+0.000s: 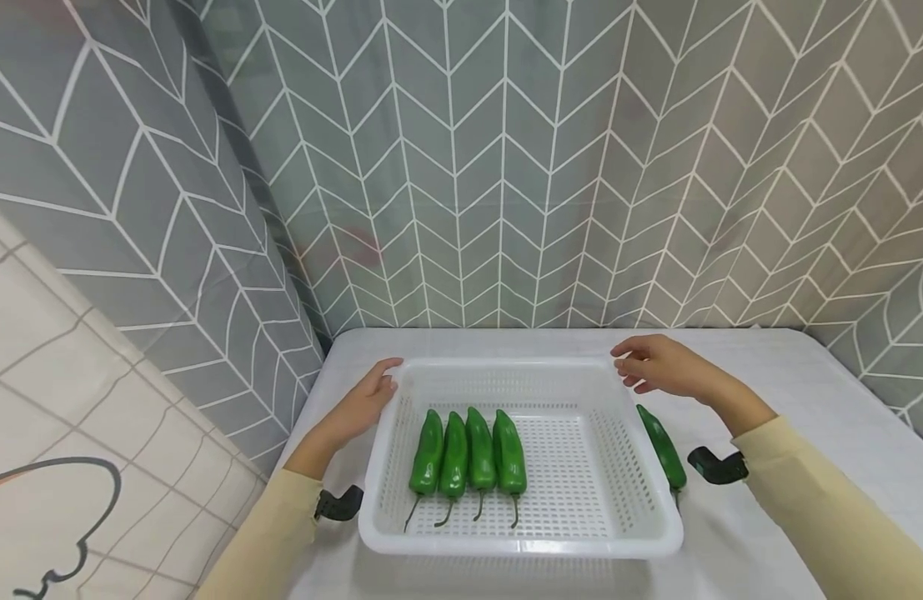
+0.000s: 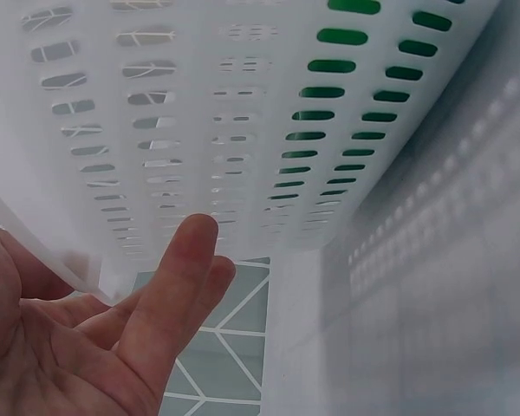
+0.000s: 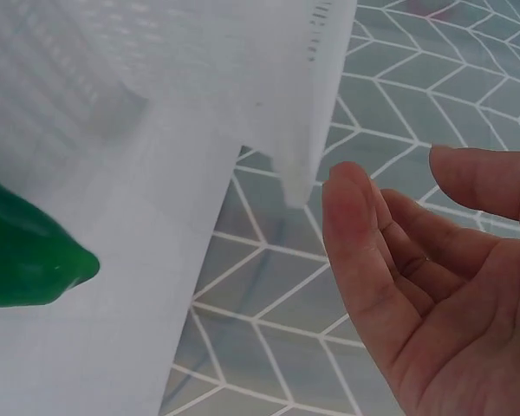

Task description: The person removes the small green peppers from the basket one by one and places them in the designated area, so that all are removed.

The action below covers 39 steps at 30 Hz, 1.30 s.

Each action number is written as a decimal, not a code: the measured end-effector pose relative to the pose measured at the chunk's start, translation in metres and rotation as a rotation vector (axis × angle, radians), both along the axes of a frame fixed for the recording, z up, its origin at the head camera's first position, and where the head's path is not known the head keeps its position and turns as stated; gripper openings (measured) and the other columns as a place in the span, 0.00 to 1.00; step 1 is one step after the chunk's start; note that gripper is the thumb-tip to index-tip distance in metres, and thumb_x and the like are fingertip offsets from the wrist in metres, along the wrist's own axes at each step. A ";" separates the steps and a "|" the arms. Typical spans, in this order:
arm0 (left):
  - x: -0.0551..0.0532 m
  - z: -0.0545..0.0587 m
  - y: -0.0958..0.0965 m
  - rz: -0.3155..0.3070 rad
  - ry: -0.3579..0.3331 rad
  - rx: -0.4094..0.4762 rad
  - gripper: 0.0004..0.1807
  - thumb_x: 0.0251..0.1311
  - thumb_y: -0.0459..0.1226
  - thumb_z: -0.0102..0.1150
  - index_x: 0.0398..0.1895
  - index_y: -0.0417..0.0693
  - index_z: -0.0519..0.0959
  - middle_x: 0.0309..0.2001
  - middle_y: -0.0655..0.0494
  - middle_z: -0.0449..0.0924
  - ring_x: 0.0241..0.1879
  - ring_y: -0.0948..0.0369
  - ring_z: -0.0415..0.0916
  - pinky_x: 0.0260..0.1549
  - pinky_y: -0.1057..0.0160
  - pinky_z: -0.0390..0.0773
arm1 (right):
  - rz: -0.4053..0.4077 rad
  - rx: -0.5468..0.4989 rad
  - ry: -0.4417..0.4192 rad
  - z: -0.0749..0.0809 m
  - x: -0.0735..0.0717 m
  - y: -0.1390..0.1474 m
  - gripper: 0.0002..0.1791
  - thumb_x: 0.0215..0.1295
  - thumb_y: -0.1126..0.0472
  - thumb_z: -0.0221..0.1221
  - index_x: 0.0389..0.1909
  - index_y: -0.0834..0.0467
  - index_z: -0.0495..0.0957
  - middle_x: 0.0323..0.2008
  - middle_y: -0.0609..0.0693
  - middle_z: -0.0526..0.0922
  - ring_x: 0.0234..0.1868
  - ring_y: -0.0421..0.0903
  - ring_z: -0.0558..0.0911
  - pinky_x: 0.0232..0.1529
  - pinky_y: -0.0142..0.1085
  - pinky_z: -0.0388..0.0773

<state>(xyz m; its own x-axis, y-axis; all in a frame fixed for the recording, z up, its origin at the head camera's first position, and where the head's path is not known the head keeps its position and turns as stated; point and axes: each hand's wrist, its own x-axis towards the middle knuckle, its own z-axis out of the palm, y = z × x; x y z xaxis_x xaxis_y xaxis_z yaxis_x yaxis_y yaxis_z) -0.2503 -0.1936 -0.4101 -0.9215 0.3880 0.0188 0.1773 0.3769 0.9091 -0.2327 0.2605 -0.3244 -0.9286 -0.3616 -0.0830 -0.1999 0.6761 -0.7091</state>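
A white perforated plastic basket [image 1: 566,546] sits on the white-covered table, with several green chili peppers [image 1: 466,450] lying side by side in its left half, stems toward me. My left hand [image 1: 359,408] is at the basket's back left corner, fingertips right at the rim. In the left wrist view its fingers [image 2: 169,290] are extended beside the slotted wall. My right hand [image 1: 662,365] hovers by the back right corner with loosely bent fingers; the right wrist view shows a gap between thumb and fingers, with nothing held. Another green chili pepper [image 1: 662,447] lies outside, along the basket's right side.
White cloth covers the table [image 1: 791,400], which extends to the right of the basket. A grey chevron-patterned curtain [image 1: 491,167] hangs behind the table and on both sides. Small black wrist mounts [image 1: 718,467] stick out from both sleeves.
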 end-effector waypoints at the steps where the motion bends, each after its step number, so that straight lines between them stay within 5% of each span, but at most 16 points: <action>1: -0.001 0.000 0.000 0.000 -0.002 0.000 0.23 0.68 0.42 0.34 0.66 0.56 0.48 0.52 0.47 0.68 0.40 0.56 0.75 0.37 0.56 0.75 | -0.002 -0.001 -0.001 0.001 0.000 -0.001 0.22 0.63 0.59 0.52 0.52 0.69 0.65 0.37 0.60 0.77 0.36 0.51 0.78 0.34 0.40 0.77; 22: 0.001 0.004 0.002 0.020 -0.015 -0.008 0.24 0.68 0.43 0.36 0.66 0.57 0.49 0.52 0.49 0.69 0.39 0.56 0.76 0.36 0.56 0.76 | 0.053 0.004 0.021 0.017 -0.003 -0.035 0.19 0.63 0.59 0.51 0.50 0.67 0.68 0.34 0.54 0.77 0.36 0.51 0.79 0.33 0.39 0.77; 32: 0.018 0.027 0.011 0.003 -0.034 -0.008 0.24 0.68 0.37 0.34 0.66 0.48 0.47 0.53 0.42 0.67 0.40 0.53 0.76 0.37 0.56 0.75 | 0.095 -0.007 0.013 0.022 -0.003 -0.045 0.19 0.63 0.60 0.51 0.51 0.68 0.68 0.35 0.55 0.77 0.37 0.52 0.79 0.34 0.39 0.77; 39: 0.006 0.008 0.007 0.022 -0.009 0.000 0.23 0.69 0.39 0.34 0.65 0.54 0.49 0.52 0.47 0.69 0.40 0.56 0.76 0.38 0.56 0.75 | 0.099 0.001 0.005 0.020 -0.007 -0.054 0.19 0.63 0.59 0.52 0.50 0.67 0.69 0.35 0.54 0.77 0.35 0.50 0.79 0.33 0.39 0.77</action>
